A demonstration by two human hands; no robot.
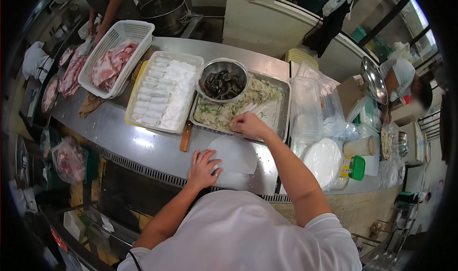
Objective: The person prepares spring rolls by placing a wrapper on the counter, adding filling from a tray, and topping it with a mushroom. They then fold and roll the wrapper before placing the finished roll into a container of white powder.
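My left hand (204, 168) lies with its fingers spread at the left edge of a thin white wrapper sheet (234, 154) on the steel counter. Over the near side of a metal tray (287, 106) reaches my right hand (249, 124), its fingers closed down into a pale chopped filling (214, 114) with green bits. The fingertips are partly hidden there. A steel bowl (223, 61) of dark, wet pieces rests on the tray's far left part. Left of the tray, a white plastic container (185, 99) holds rows of white rolls (151, 97) beside white powder.
A white basket (129, 30) of raw meat (113, 65) stands at the left, near a co-worker's arms (107, 13). A wooden stick (186, 137) lies by the tray. Clear plastic boxes (305, 106), white round lids (322, 159) and a green-lidded jar (354, 167) crowd the right. Another person (400, 75) is beyond.
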